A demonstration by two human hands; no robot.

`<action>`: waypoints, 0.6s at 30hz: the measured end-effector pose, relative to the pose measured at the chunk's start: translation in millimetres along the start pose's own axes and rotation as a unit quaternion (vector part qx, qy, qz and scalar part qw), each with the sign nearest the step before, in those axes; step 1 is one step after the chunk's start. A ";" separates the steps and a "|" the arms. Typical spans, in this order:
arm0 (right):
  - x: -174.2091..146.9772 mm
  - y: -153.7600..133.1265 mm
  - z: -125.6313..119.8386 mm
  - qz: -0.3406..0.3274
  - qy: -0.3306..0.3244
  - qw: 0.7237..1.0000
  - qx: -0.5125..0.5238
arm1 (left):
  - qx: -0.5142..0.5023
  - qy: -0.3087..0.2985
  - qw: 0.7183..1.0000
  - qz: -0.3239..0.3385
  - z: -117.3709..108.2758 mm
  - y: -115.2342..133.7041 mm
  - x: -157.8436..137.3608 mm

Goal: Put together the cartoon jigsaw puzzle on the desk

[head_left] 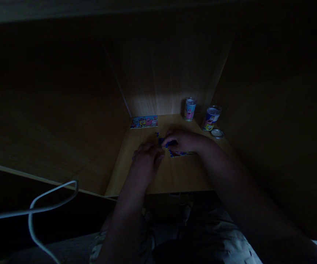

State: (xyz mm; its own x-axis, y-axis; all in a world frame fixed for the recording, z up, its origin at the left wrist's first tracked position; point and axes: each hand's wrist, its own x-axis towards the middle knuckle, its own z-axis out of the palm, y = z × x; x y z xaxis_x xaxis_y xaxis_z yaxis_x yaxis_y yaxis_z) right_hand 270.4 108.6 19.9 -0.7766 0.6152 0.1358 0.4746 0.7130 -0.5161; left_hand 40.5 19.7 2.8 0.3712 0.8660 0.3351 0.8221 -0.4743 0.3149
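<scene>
A partly assembled jigsaw puzzle (183, 153) with a blue cartoon picture lies on the wooden desk, half covered by my right hand (180, 139). The fingers of that hand are bent and pinched at a dark blue puzzle piece (161, 140) along the puzzle's left side. My left hand (147, 154) rests palm down just left of it, thumb apart from the fingers, fingertips close to the same edge. A small loose puzzle piece (157, 134) lies above the hands. The dim light hides fine detail between the fingertips.
A cartoon picture card (144, 121) lies at the back left of the desk (131, 168). Two cartoon-printed cans, one at the back (190, 109) and one farther right (212, 118), stand near a round lid (217, 133). Wooden panels enclose three sides. A white cable (51, 209) hangs at left.
</scene>
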 end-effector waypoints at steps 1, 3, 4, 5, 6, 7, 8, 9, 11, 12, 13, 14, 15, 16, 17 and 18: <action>0.0 -0.2 0.0 0.002 -0.001 1.000 0.001 | 0.003 -0.004 1.000 0.002 0.5 0.1 -0.2; 0.0 0.3 0.8 0.006 0.002 1.000 0.001 | 0.005 -0.006 1.000 0.004 1.7 0.3 -0.2; 0.0 0.9 1.4 0.007 0.005 1.000 0.001 | 0.005 -0.006 1.000 0.003 2.0 0.4 -0.2; 0.0 1.5 2.1 0.008 0.009 1.000 0.001 | 0.006 -0.004 1.000 0.000 2.2 0.7 -0.1; 0.0 2.0 2.6 0.007 0.011 1.000 0.002 | 0.007 -0.001 1.000 -0.004 2.2 1.1 0.0; 0.0 2.4 3.0 0.007 0.012 1.000 0.005 | 0.007 0.000 1.000 -0.008 2.1 1.5 0.1; 0.0 2.5 3.1 0.008 0.012 1.000 0.007 | 0.007 0.000 1.000 -0.010 1.7 1.9 0.2; -0.1 2.4 3.1 0.010 0.011 1.000 0.009 | 0.006 -0.001 1.000 -0.011 1.3 2.3 0.2; -0.3 1.4 2.6 0.016 0.010 1.000 0.011 | 0.003 -0.004 1.000 -0.010 0.5 2.8 0.2; -0.3 0.8 2.3 0.017 0.010 1.000 0.011 | 0.002 -0.006 1.000 -0.009 0.2 2.9 0.3; -0.4 0.2 2.1 0.017 0.010 1.000 0.010 | 0.003 -0.007 1.000 -0.009 0.2 2.9 0.4; -0.4 -0.3 2.0 0.016 0.010 1.000 0.009 | 0.003 -0.008 1.000 -0.009 0.4 2.9 0.6; -0.4 -0.6 2.0 0.014 0.010 1.000 0.008 | 0.004 -0.008 1.000 -0.011 0.7 3.0 0.9; -0.4 -0.7 2.0 0.011 0.009 1.000 0.007 | 0.006 -0.009 1.000 -0.012 1.2 3.1 1.3; -0.4 -0.8 2.2 0.009 0.010 1.000 0.007 | 0.007 -0.010 1.000 -0.015 1.8 3.2 1.8; -0.5 -0.8 2.3 0.010 0.011 1.000 0.007 | 0.009 -0.010 1.000 -0.017 2.5 3.5 2.3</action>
State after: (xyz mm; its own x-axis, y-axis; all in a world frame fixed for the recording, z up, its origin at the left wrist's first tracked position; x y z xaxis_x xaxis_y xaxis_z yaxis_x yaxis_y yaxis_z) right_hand 269.5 107.0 18.3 -0.7574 0.6367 0.1445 0.4835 0.6957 -0.5313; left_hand 45.2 20.4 2.5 0.3520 0.8843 0.3067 0.8416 -0.4424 0.3097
